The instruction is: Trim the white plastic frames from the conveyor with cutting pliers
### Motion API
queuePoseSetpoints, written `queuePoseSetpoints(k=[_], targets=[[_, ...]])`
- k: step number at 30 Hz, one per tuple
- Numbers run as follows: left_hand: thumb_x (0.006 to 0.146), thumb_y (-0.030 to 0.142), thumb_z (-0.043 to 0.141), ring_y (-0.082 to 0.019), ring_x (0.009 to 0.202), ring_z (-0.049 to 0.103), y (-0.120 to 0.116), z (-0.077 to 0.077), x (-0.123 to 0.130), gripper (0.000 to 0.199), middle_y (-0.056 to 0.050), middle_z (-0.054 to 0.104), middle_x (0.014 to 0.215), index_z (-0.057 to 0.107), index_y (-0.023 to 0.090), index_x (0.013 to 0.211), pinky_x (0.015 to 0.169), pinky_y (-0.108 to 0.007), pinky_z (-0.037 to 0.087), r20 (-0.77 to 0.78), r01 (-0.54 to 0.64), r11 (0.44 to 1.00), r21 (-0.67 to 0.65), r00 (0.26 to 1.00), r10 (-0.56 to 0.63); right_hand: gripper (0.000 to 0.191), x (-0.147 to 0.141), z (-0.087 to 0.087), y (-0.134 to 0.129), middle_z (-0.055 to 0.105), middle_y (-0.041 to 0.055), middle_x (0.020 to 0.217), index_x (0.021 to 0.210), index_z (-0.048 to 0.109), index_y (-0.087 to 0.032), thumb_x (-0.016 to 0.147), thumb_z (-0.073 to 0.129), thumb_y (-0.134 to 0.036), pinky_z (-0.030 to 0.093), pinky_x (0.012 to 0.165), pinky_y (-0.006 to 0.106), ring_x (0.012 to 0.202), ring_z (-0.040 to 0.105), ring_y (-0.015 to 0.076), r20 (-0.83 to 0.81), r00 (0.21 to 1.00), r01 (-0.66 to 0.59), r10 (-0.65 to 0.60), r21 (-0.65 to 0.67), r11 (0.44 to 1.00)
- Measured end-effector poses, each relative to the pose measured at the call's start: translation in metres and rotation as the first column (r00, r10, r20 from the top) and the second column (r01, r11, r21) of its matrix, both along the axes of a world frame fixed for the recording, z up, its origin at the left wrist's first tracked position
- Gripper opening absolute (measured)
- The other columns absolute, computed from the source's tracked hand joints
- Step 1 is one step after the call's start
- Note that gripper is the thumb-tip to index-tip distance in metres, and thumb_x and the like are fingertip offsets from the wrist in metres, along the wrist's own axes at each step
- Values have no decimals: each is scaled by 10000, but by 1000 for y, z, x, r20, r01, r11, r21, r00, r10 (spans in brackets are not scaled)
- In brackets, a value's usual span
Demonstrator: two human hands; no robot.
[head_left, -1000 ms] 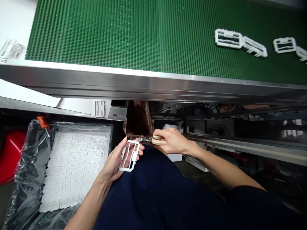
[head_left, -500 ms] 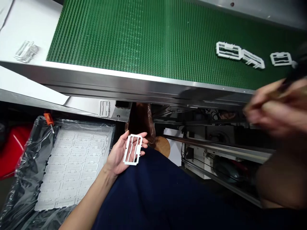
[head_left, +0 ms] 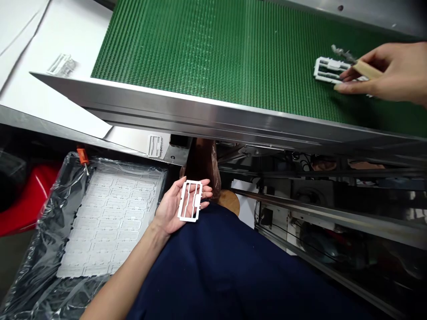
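Note:
My left hand (head_left: 170,209) is palm up, low in the middle. Across its palm and fingers lies a white plastic frame (head_left: 190,200) with thin inner bars, the thumb at its upper left edge. My right hand (head_left: 383,73) is over the green conveyor belt (head_left: 213,53) at the upper right. It grips a small tool with a beige handle (head_left: 367,70) and a blurred grey end. Its fingertips reach the side of another white frame (head_left: 328,70) on the belt; I cannot tell whether they pinch it. Part of a further frame is hidden under this hand.
A black tray lined with clear plastic (head_left: 30,275) holds rows of white frames (head_left: 106,218); an orange-handled tool (head_left: 83,156) rests at its corner. White pieces (head_left: 62,65) lie on the white sheet, and a single frame (head_left: 155,146) lies below the belt's metal edge (head_left: 200,100).
My right hand has moved in over the belt to the frames, carrying the beige-handled tool. My left hand still supports its frame. The view has shifted slightly.

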State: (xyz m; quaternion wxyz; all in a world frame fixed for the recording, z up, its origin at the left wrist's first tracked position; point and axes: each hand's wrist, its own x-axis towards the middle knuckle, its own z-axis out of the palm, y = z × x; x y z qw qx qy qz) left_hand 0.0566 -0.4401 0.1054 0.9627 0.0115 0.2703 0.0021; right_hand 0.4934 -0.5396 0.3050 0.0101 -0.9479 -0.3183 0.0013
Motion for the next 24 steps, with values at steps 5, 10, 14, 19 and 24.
queuePoseSetpoints(k=[5, 10, 14, 19, 24], targets=[[951, 324, 294, -247, 947, 640, -1, 0, 2, 501, -199, 671, 1034, 518, -26, 1231, 802, -353, 545, -31, 0, 1000, 10, 1000, 0, 696, 8, -4, -5, 606, 92, 1018, 405, 558, 30, 597, 353, -607, 260, 540, 432, 876, 503, 189, 162, 965, -137, 205, -353, 925], [945, 319, 314, -249, 942, 641, 0, -2, 2, 484, -192, 671, 1033, 509, -1, 1252, 825, -369, 533, -26, -9, 1000, 17, 1000, 9, 690, 3, 0, -1, 606, 110, 1008, 459, 607, 26, 579, 384, -617, 279, 534, 423, 886, 509, 221, 126, 980, -99, 154, -365, 926], [950, 316, 310, -257, 940, 640, 0, -4, 1, 481, -196, 673, 1021, 515, -7, 1242, 830, -384, 527, -27, -30, 1000, 5, 999, 30, 723, 4, 0, -3, 602, 96, 990, 493, 621, 39, 569, 331, -619, 269, 574, 468, 852, 497, 186, 125, 971, -159, 206, -310, 937], [950, 308, 313, -258, 941, 638, -1, -6, 1, 469, -195, 672, 1015, 531, -7, 1222, 841, -389, 519, -40, -34, 999, -6, 999, 34, 697, 0, -1, 3, 606, 66, 982, 655, 664, 7, 569, 357, -613, 286, 582, 445, 826, 466, 143, 81, 983, -145, 167, -233, 962], [949, 292, 323, -262, 933, 637, -4, -8, 1, 433, -185, 672, 1005, 555, 17, 1190, 832, -401, 521, -49, -56, 998, 16, 997, 57, 672, -11, -3, 16, 594, 84, 997, 523, 610, 40, 576, 335, -571, 270, 591, 467, 862, 482, 177, 122, 974, -162, 190, -210, 964]])
